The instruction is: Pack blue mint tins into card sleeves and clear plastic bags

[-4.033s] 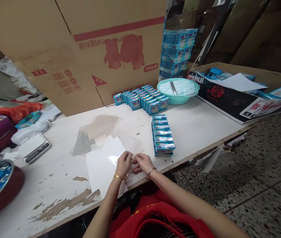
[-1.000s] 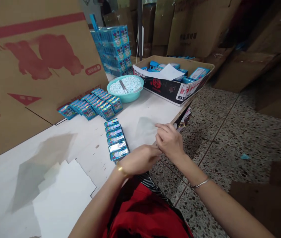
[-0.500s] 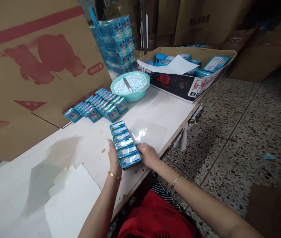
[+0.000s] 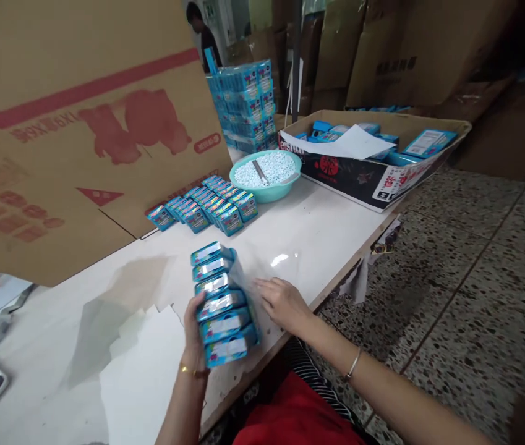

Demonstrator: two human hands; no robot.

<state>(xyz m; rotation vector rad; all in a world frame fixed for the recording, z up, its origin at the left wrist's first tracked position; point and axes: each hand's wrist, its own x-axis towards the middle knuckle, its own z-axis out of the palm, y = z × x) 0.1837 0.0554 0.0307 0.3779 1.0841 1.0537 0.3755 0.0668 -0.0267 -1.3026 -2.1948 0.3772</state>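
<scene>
In the head view, my left hand (image 4: 193, 337) grips a row of several small blue tins (image 4: 222, 303) from its left side. The row is tilted, its shiny label faces turned up and to the left. A clear plastic sheet (image 4: 242, 276) rises along the right side of the tins. My right hand (image 4: 285, 304) has its fingers closed at the sheet, just right of the row; its fingertips are partly blurred. Behind my hands stand more blue tins (image 4: 206, 204) in close rows on the white table (image 4: 331, 232).
A turquoise bowl (image 4: 266, 193) of small white pellets holds a flat metal strip (image 4: 260, 172). To the right is an open carton (image 4: 350, 176) with blue packs. Wrapped packs (image 4: 248, 105) are stacked behind. A big cardboard box (image 4: 58, 204) borders the left; white paper (image 4: 139, 364) lies nearby. A person (image 4: 204, 37) stands far back.
The row of tins has been tipped leftward and brought closer to me by my left hand. The plastic sheet has lifted against its right side. The view has shifted left.
</scene>
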